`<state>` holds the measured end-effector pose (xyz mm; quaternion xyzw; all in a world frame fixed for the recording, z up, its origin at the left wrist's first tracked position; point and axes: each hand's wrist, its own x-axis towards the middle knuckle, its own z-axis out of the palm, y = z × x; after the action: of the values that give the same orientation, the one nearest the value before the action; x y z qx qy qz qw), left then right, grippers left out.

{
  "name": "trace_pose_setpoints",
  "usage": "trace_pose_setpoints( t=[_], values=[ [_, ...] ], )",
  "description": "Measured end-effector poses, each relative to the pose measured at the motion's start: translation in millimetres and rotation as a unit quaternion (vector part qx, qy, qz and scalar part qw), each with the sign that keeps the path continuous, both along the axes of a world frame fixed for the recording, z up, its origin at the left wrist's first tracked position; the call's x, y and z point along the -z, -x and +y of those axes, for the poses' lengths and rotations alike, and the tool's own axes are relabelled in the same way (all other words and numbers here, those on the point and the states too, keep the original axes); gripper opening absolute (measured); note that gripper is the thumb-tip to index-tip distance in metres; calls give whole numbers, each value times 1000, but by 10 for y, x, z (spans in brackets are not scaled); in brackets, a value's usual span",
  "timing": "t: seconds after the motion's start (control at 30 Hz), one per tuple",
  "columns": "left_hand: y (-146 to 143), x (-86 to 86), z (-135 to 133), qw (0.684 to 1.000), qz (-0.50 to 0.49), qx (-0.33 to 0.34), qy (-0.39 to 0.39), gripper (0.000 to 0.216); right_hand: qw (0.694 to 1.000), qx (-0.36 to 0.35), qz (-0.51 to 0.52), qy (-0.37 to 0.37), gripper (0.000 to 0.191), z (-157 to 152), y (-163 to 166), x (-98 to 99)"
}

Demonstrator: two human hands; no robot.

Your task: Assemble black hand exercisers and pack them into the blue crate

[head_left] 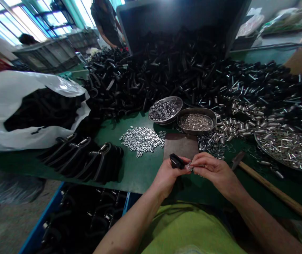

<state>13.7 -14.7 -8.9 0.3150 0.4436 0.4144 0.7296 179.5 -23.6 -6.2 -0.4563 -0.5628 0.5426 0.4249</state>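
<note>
Near the front edge of the green table, my left hand (168, 173) is closed around a black plastic part (176, 161), whose blunt end sticks up past the thumb. Thumb and fingers of my right hand (214, 168) pinch at a small shiny metal piece (189, 166) at the part's right end. My fingers cover most of that piece, so I cannot tell its exact kind. Just beyond both hands lies a flat metal plate (180, 144). Loose metal rings (217, 145) are heaped to the plate's right, and a pile of nuts (143, 139) lies to its left.
Two metal bowls (166, 122) of small hardware stand behind the plate. A hammer (270, 181) lies at right, beside springs (235, 127) and a tray of pins (288, 150). Black parts (153, 76) fill the back. At left are a white bag (16, 137) and a blue crate (41, 222). Another person (106, 23) stands beyond.
</note>
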Motion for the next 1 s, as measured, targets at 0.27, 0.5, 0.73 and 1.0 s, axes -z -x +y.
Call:
trace_pose_setpoints(
  t=[0.27, 0.5, 0.73, 1.0],
  values=[
    [49, 47, -40, 956, 209, 15, -207, 11, 996, 71, -2, 55, 23, 90, 2, 57],
    [-133, 260, -91, 981, -109, 48, 154, 27, 971, 85, -160, -156, 11, 88, -54, -155],
    [-287, 196, -85, 961, -190, 55, 191, 24, 938, 47, -234, -250, 20, 26, 21, -230],
    [-286, 202, -108, 990, -50, 91, 92, 27, 927, 17, -292, -235, 24, 6, 51, -178]
  ],
)
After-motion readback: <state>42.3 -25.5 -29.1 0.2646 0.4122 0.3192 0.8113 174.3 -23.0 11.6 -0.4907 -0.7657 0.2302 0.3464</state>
